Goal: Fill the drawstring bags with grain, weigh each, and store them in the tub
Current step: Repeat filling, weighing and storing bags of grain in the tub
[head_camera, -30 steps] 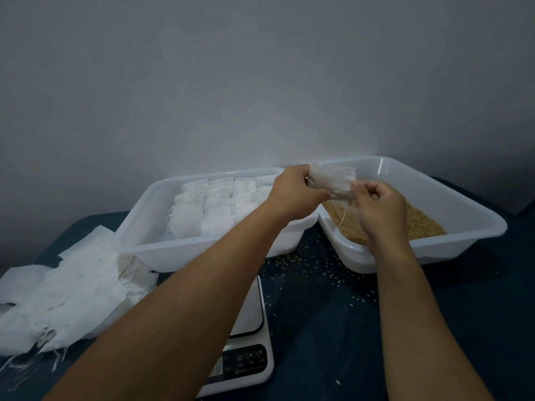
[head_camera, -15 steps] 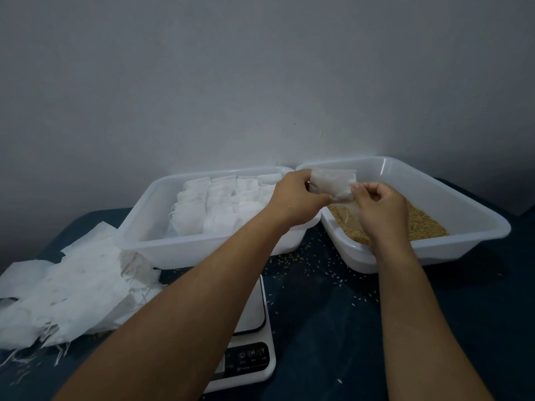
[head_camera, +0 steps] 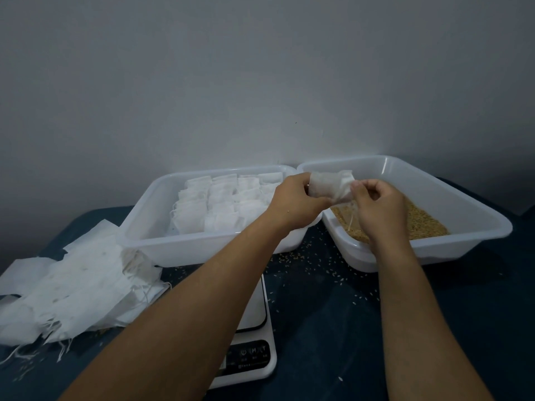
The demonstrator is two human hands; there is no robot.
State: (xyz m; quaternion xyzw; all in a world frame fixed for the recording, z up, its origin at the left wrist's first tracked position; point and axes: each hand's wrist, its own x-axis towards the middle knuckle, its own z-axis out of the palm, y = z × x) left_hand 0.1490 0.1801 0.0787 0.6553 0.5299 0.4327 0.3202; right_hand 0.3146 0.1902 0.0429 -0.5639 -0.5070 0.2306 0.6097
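- left hand [head_camera: 292,202] grips one end of a bag [head_camera: 330,185]; right hand [head_camera: 376,202] pinches its other end, held over the grain tub [head_camera: 477,224]
- filled bags [head_camera: 220,204] sit in the left tub [head_camera: 144,227]
- scale [head_camera: 254,357] below; button labels too blurred to read
- empty bags [head_camera: 72,285] far left

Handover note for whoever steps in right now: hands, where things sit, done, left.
Left hand grips a small drawstring bag above the grain tub; right hand pinches its other end, string dangling.
Left tub holds rows of filled bags.
Empty bags are piled far left. The scale sits in front, partly under the left forearm, with nothing visible on it.
Done: many bags stored.
Left: probably close this bag, weigh it, store it, then work through the pile.
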